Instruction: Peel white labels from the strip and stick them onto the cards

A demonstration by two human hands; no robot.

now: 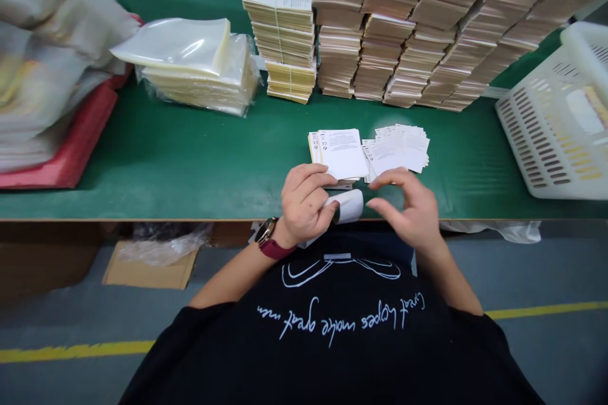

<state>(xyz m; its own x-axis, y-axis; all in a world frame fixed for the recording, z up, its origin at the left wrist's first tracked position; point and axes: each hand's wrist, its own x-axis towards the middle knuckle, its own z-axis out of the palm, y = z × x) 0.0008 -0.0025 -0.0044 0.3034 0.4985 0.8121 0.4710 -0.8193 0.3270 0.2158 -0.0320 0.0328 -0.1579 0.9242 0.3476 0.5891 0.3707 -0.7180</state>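
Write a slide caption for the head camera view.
Left hand holding a curled white strip, right hand open beside it, at a green table with stacked white printed cards.

From here the light is even and fairly bright, seemingly from overhead. It glares in white streaks on the clear, flat plastic sleeves (pixel 185 44) at far left and leaves a soft sheen on the smooth green surface (pixel 213 152). The white, printed rectangular cards (pixel 344 155) look pale, their fine print unreadable. Leftward, the cloudy plastic bags (pixel 42 76) blur; rightward, the white perforated plastic basket (pixel 546 133) leans, stretched. The brown cardboard (pixel 47 259) at near left sinks into shadow.
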